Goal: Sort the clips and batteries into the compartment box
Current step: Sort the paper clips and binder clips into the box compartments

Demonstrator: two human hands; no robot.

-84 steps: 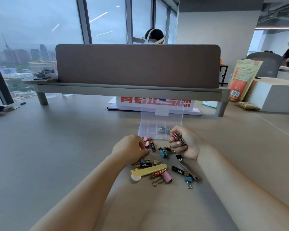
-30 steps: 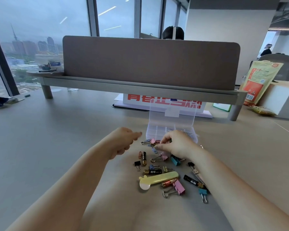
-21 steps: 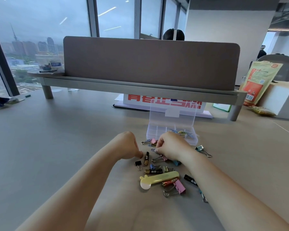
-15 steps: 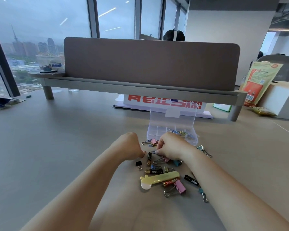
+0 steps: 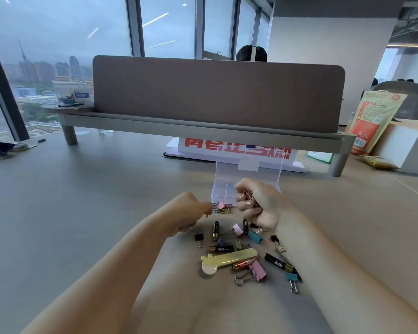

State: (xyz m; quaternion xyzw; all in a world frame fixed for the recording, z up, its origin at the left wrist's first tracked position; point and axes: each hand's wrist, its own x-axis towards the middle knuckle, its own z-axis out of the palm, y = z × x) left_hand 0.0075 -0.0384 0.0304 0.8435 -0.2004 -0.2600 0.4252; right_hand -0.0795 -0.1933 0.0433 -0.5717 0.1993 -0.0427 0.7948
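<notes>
While sorting: right hand (image 5: pixel 258 206) clenched on small clips (image 5: pixel 247 195), beside compartment box (image 5: pixel 221 192).
Left hand (image 5: pixel 191 213) pinching something, contents unclear; batteries (image 5: pixel 215 230) loose on table (image 5: pixel 82 213), light, smooth, likely to roll, best gripped mid-body.

You face a wide grey desk surface (image 5: pixel 82 201). Across it stands a brown felt divider panel (image 5: pixel 217 95) on a grey shelf rail with round legs. Behind the panel, floor-to-ceiling windows (image 5: pixel 58 44) show a hazy skyline under overcast sky, with ceiling lights reflected in the glass. Right of the panel sits a white wall (image 5: pixel 328 44), an orange-and-green bag (image 5: pixel 374 119) and a white block (image 5: pixel 410 145)
</notes>
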